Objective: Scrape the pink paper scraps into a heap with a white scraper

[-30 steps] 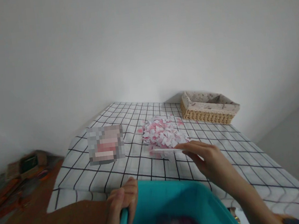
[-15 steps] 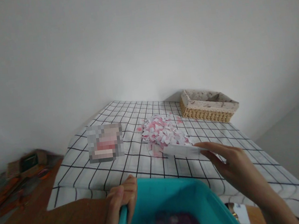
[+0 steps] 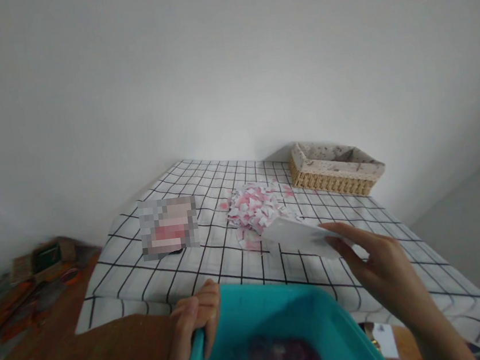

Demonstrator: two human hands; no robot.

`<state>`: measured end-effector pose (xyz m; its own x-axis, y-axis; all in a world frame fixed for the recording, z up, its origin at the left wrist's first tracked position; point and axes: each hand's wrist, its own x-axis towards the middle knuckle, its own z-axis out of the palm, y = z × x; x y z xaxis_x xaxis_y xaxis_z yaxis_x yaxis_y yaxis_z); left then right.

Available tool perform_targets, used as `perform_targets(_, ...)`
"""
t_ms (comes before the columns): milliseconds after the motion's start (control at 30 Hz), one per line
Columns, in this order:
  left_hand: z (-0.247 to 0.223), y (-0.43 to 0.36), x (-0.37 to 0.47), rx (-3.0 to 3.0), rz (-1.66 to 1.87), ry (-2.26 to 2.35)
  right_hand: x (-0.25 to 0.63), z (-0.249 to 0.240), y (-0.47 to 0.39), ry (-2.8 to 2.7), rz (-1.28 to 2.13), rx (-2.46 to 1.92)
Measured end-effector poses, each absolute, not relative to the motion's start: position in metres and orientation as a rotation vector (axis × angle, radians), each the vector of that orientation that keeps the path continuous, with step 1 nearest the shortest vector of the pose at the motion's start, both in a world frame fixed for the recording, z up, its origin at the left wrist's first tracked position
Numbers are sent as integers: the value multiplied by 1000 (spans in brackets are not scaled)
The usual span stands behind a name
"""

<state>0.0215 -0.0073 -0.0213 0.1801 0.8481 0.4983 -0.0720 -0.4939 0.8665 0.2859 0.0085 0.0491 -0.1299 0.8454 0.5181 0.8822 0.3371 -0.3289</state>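
Note:
My left hand [image 3: 194, 324] is wrapped over the left rim of a teal plastic bin [image 3: 262, 294], which sits against the table's front edge. Something dark reddish [image 3: 283, 354], too blurred to name, lies at its bottom. My right hand [image 3: 373, 263] pinches one end of a stiff white card [image 3: 305, 236] between thumb and fingers. The card is held tilted over the tablecloth, its far end beside a pile of torn paper scraps [image 3: 254, 207], white and pink. The card hides the near right side of the pile.
A lined wicker basket [image 3: 335, 178] stands at the back right of the table with the checked cloth [image 3: 213, 252]. On the left lies a pixelated item [image 3: 170, 228]. A wall [image 3: 227, 71] rises behind; boxes and clutter [image 3: 47, 257] lie on the floor at left.
My right hand has tilted the white card, so more of its flat face shows and its far edge is higher. My left hand stays on the bin rim.

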Motion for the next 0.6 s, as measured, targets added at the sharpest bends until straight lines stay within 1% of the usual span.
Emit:
perform_targets(200, -24, -6, 24, 1700, 1409, 692, 275, 46, 9, -2081, -33, -1399)
perform_targets(333, -30, -5, 26, 1595, 1560, 669, 276, 49, 5, -2131, 23, -1355)
perform_targets(533, -26, -6, 20, 1698, 1373, 676, 281, 52, 1, -2101, 15, -1383)
perform_targets(600, -26, -6, 20, 1697, 1384, 682, 278, 52, 2, -2107, 13, -1378)
